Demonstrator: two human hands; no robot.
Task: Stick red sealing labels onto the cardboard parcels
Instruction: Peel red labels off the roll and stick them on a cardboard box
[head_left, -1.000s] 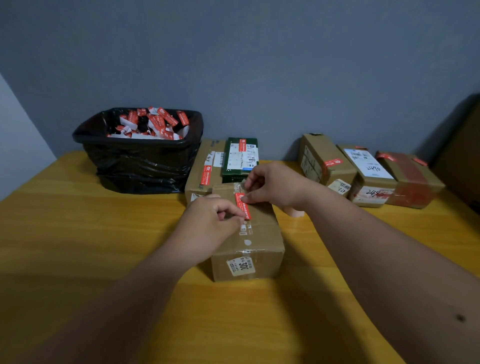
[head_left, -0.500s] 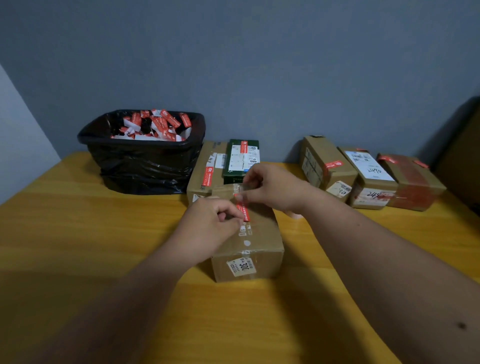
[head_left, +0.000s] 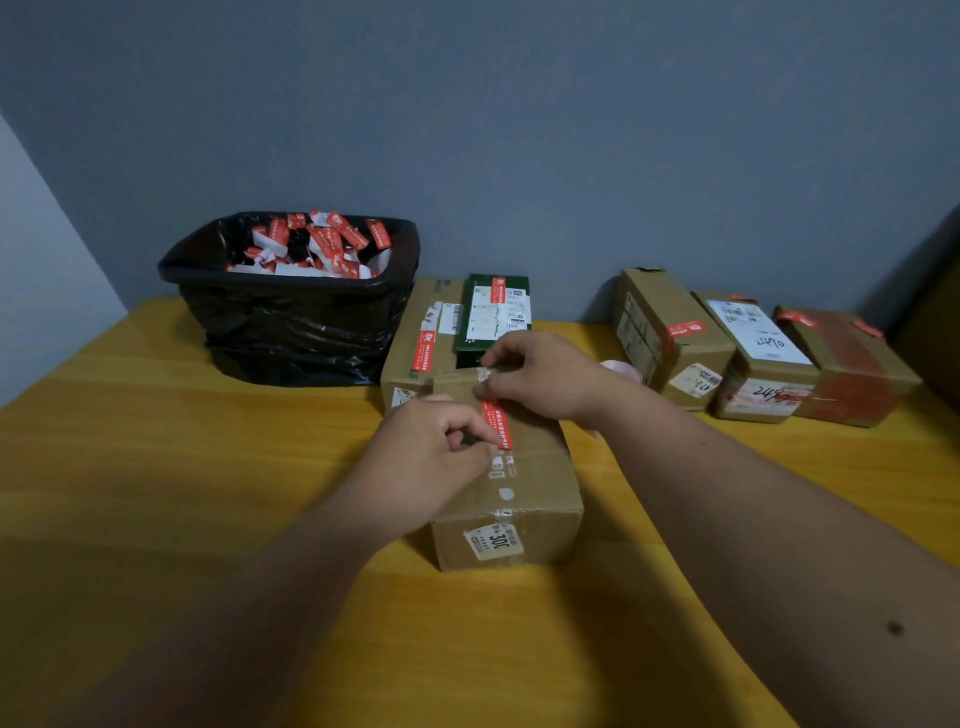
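Parcel in work: a plain brown cardboard parcel (head_left: 511, 483) stood on the yellow wood-grain counter (head_left: 156, 467), long axis running away from you, a small white sticker on its near end face.
Red label: the red sealing label (head_left: 496, 423), a narrow glossy strip with white print, lay along the parcel's top seam; its far end was hidden under your right fingers.
Left hand: your left hand (head_left: 434, 457) had its fingers curled, thumb and forefinger pinching the near end of the label against the box top.
Right hand: your right hand (head_left: 540, 376) pinched the far end at the parcel's back edge; whether it held label or clear tape could not be made out.
Obscured: the print on the label was too small to read; a pink object (head_left: 621, 370) behind your right wrist was mostly covered.
Bin: a black crinkled plastic liner (head_left: 291, 322) held a heap of red and white backing strips.
Finished stock: a flat brown box (head_left: 421, 338) and a dark green box (head_left: 493, 312) sat just behind the parcel; three labelled boxes (head_left: 748, 353) stood side by side at the right.
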